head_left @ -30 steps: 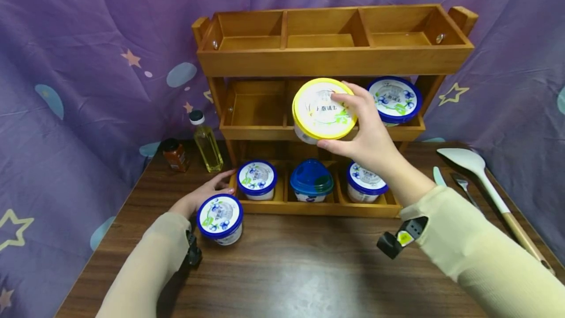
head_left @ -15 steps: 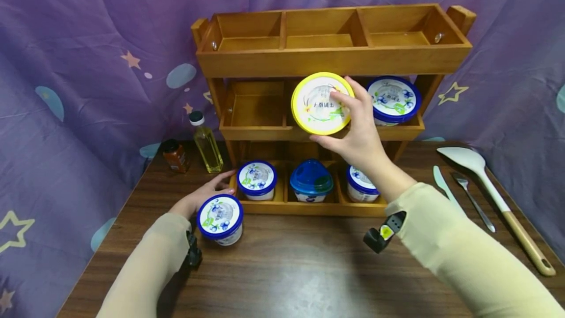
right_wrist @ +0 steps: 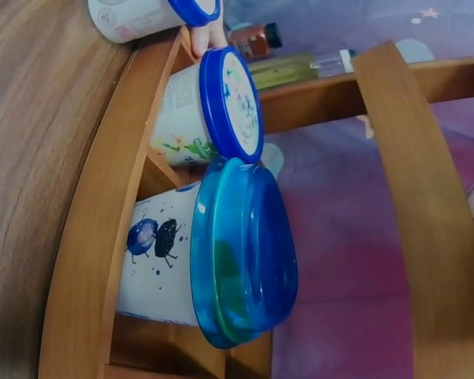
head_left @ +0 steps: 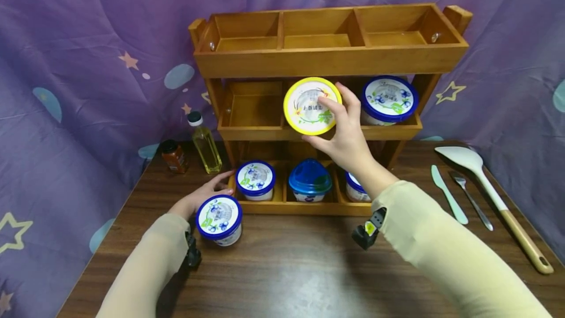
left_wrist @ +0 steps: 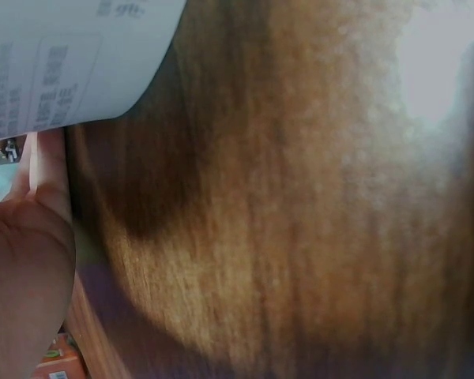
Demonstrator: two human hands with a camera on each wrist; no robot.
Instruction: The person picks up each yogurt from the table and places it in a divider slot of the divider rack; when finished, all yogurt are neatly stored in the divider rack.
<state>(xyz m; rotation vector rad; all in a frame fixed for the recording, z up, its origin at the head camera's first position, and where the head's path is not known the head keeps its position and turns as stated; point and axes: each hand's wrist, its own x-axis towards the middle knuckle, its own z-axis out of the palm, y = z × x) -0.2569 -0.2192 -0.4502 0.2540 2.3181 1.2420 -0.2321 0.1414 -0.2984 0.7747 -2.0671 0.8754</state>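
Observation:
My right hand (head_left: 348, 136) grips a round tub with a yellow lid (head_left: 304, 107), thumb below and fingers over its right side. The tub is tilted, lid towards the head camera, in front of the middle tier's centre compartment. My left hand (head_left: 200, 198) lies with extended fingers at the left end of the bottom tier of a wooden rack (head_left: 331, 63). Beside that hand is a blue-lidded tub (head_left: 219, 217), whose white side (left_wrist: 63, 63) fills a corner of the left wrist view. Another blue-lidded tub (head_left: 390, 98) sits in the middle tier's right compartment.
The bottom tier holds two blue-lidded tubs (head_left: 255, 179) and a container with a blue triangular lid (right_wrist: 245, 253) between them. An oil bottle (head_left: 205, 146) and a red-brown jar (head_left: 174, 156) stand left; a knife (head_left: 448, 195), fork (head_left: 472, 200) and white turner (head_left: 499, 195) lie right.
My right hand has carried the yellow-lidded tub a little to the left, and its lid has turned more towards the head camera. The left hand has stayed in place.

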